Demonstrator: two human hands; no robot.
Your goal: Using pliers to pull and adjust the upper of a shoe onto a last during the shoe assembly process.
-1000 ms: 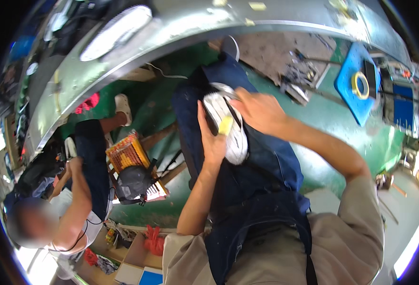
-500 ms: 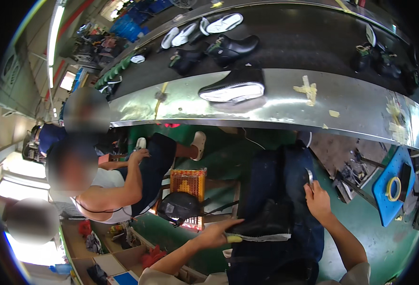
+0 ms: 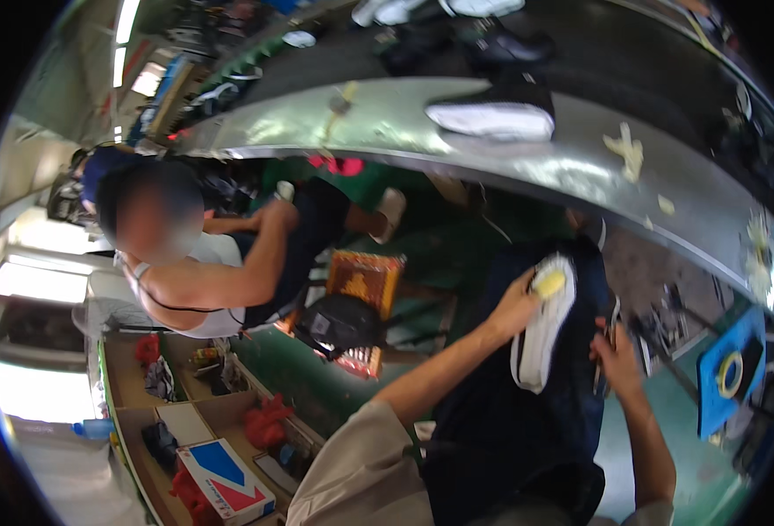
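My left hand (image 3: 518,305) grips the toe end of a dark shoe (image 3: 540,351), its white sole turned up over my dark-trousered lap. The thumb, wrapped in something yellow, presses on the sole. Just to the right of the shoe, my right hand (image 3: 617,358) is closed around a metal hand tool (image 3: 614,314) with a shiny end; blur hides its exact kind. The tool and the shoe are apart. Ahead, another dark shoe (image 3: 492,118) lies on its side on the metal bench edge, white sole toward me.
Behind the metal ledge (image 3: 387,127), several black shoes stand on a dark conveyor. At left a co-worker (image 3: 203,272) sits near a woven-topped stool (image 3: 365,285) with a black bag. A compartment box (image 3: 133,394) lies lower left; a blue stand (image 3: 720,386) holding yellow tape is at right.
My left hand has raised the shoe from my lap and turned it sole up, toe away. My right hand has shifted right and lower with the tool. The view has tilted downward.
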